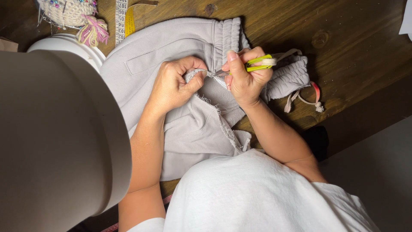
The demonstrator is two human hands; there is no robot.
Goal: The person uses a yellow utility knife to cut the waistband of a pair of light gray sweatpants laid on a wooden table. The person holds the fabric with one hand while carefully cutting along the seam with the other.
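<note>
A light grey pair of sweatpants (171, 56) with an elastic waistband and drawstring lies on a dark wooden table (343, 51). My left hand (174, 86) pinches a frayed, opened seam of the fabric near the waistband. My right hand (246, 75) grips small lime-green thread snips (257, 64), whose metal tip points left at the seam, right beside my left fingers.
A large beige lamp shade or machine body (56, 137) fills the left side. A knitted pincushion with pins and a pink tassel (75, 15) sits at the top left, beside a white and yellow measuring tape (122, 17). My white garment (257, 197) covers the bottom.
</note>
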